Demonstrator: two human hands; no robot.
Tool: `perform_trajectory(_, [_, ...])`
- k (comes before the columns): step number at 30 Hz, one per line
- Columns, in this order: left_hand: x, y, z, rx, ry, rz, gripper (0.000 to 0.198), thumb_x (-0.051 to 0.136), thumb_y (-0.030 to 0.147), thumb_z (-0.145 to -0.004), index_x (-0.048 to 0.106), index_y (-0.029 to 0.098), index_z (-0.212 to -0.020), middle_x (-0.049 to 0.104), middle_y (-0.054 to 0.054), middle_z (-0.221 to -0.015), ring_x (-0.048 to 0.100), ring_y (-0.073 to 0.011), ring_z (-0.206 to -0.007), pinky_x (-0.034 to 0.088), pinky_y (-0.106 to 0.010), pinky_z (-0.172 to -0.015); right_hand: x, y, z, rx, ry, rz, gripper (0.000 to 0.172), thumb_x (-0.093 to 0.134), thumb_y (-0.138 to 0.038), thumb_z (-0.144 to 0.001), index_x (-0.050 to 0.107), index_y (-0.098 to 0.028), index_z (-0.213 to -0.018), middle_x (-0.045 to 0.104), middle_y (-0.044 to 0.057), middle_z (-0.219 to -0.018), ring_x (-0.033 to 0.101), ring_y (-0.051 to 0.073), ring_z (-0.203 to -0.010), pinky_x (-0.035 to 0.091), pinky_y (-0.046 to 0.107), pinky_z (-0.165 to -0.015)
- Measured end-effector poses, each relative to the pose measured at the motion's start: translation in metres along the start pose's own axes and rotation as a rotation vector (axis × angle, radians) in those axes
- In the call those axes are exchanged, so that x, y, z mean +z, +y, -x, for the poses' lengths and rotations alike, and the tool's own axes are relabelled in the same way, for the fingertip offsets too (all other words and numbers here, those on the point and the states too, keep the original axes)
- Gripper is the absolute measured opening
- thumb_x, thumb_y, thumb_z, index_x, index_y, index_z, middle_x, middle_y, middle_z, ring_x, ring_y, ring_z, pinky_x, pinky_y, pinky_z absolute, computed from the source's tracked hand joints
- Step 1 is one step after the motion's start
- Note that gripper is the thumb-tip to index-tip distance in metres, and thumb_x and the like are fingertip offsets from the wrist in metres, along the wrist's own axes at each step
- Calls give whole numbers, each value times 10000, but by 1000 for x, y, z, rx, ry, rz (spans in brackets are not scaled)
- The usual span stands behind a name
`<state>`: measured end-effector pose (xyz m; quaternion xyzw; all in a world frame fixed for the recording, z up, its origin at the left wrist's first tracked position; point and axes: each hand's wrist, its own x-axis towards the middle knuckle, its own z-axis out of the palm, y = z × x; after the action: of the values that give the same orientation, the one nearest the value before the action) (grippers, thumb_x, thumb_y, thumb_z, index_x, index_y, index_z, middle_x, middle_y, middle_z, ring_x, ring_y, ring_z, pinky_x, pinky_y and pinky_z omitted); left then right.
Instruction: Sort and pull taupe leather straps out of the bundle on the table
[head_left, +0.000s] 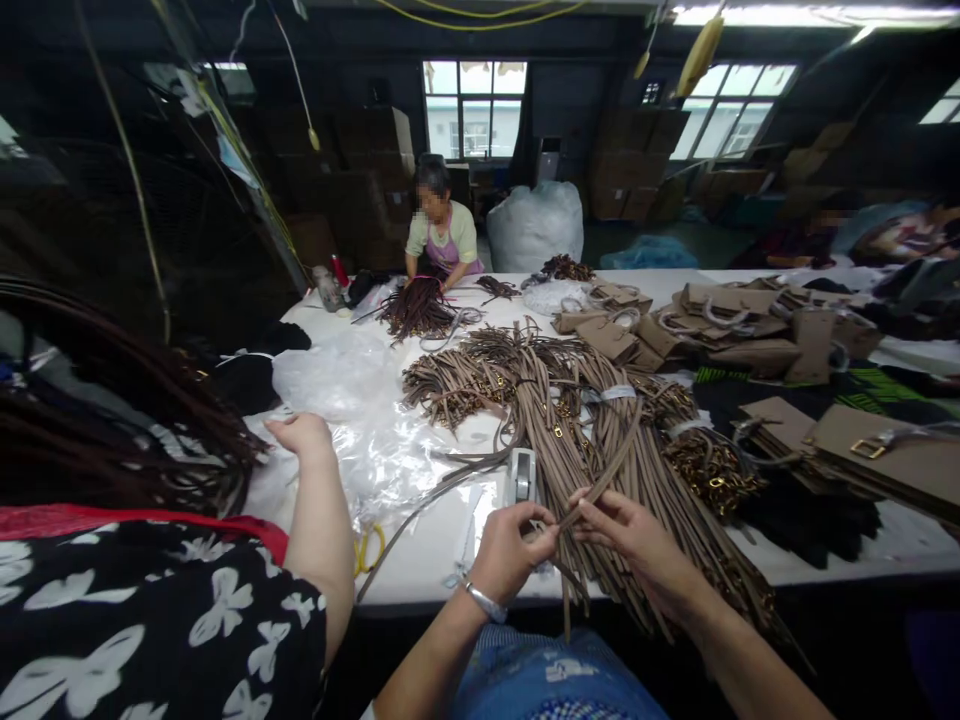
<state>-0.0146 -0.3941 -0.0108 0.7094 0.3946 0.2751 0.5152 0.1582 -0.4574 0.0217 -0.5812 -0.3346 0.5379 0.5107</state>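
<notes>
The left hand (pixel 521 540) is closed in a pinch, thumb against fingers, on a narrow, flat, taupe-brown strap (pixel 613 472) that looks like leather. The right hand (pixel 622 535), just beside it, grips the same strap between thumb and fingertips, its other fingers loosely bent. The strap lies between the two hands and slants up and away above the right one; where its lower end goes among the others I cannot tell. A shiny silver-coloured bangle (pixel 486 603) circles the left wrist.

Beneath and beyond both hands spreads a thick heap of long taupe-brown straps (pixel 551 430), with a white band (pixel 619 393) around one bundle ahead of the right hand. A cluster of gold-coloured metal clasps (pixel 716 490) sits to that hand's right. Just ahead of the left hand stands a small grey-and-white device (pixel 522 475), and to its left lie scissors with yellow loop handles (pixel 367 548) on the white tabletop (pixel 420 560). Crumpled clear plastic sheeting (pixel 382 440) lies farther ahead on that side, near a neighbour's hand (pixel 300 435). Well to the right of the right hand are stacked flat taupe panels (pixel 885 440). Far ahead of both hands, a co-worker in a pale yellow top (pixel 465 232) leans over dark brown straps (pixel 420 305)
</notes>
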Motion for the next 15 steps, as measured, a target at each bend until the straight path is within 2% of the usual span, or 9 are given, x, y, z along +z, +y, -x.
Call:
perform_trajectory(3, [-3,-4,6,-21,12,74,169,640,283,-760,713,138,-807,621,-1,-625,494,-104,-560,355,-190,-522,5,1,-6,57,-15,29,352,749,-442,-718,719,-159,-926,720,80,-905,687,218,-857,586,308,-750])
perform_trajectory(6, [-6,-9,12,-40,5,187,238,648,344,-783,718,141,-887,681,-37,-731,575,-137,-632,434,-213,-579,8,2,-9,90,12,-30,333,752,-420,-724,725,-145,-909,732,81,-851,706,204,-809,595,252,-686])
perform_trajectory(9, [-13,-11,17,-36,17,279,299,675,365,-777,715,157,-988,710,-75,-904,632,-170,-730,499,-242,-644,11,3,-12,79,58,-135,294,768,-384,-716,726,-159,-901,737,68,-905,708,181,-794,593,213,-655])
perform_trajectory(13, [-22,-12,24,46,108,322,296,621,393,-831,741,169,-983,666,-107,-1090,627,-203,-957,517,-272,-812,13,5,-15,87,72,-205,261,780,-344,-710,727,-178,-905,737,49,-946,706,169,-811,590,197,-666])
perform_trajectory(15, [-24,-13,26,4,90,368,359,560,433,-868,740,152,-1003,675,-114,-1041,643,-185,-877,526,-278,-784,15,5,-15,98,47,-224,261,753,-345,-742,722,-185,-945,741,55,-930,705,172,-830,587,204,-683])
